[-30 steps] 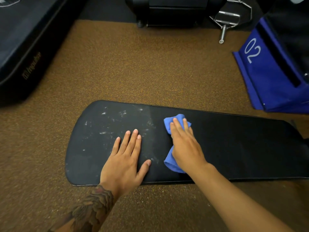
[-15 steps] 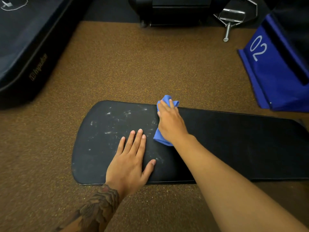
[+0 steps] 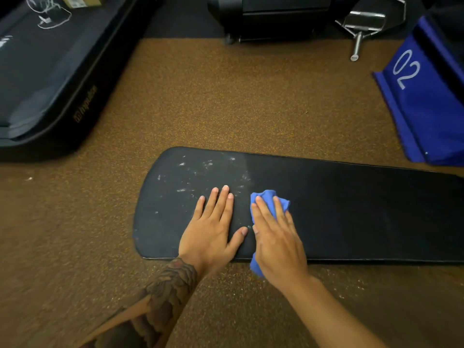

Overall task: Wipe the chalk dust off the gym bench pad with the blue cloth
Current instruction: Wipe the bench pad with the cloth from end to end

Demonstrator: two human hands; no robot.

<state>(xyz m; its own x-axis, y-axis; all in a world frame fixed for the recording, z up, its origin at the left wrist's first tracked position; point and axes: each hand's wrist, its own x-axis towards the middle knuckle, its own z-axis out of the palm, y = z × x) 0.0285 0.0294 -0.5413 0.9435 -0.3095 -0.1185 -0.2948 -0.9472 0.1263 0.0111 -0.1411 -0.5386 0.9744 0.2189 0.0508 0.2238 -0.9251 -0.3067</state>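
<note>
Writing: white "02" on the blue padded block (image 3: 426, 109) at the far right of the floor (image 3: 226, 96). Gold lettering on the side of the black mat (image 3: 50, 84) at far left; too blurred to read.

The bench pad (image 3: 364, 217) lies flat on the brown speckled floor, rounded end to the left, and runs out of view to the right.

My left hand (image 3: 213, 232) lies flat and relaxed on the pad near its near edge, fingers straight, holding nothing.

My right hand (image 3: 276, 247) is just beside it, fingers straight, pressing the blue cloth (image 3: 270, 197) onto the pad without clenching it. The cloth bunches past my fingertips, and a fold hangs over the pad's near edge under my palm.

The chalk dust (image 3: 195, 172) is in streaks and specks on the rounded left end, up to the far edge, just left of the cloth. Right of the cloth the pad looks plain black.

Open floor lies on the far, left and near sides of the pad. The "02" block is near the pad's far edge at the right. Black equipment (image 3: 271, 18) and a metal handle (image 3: 361, 28) are well apart at the far side.
</note>
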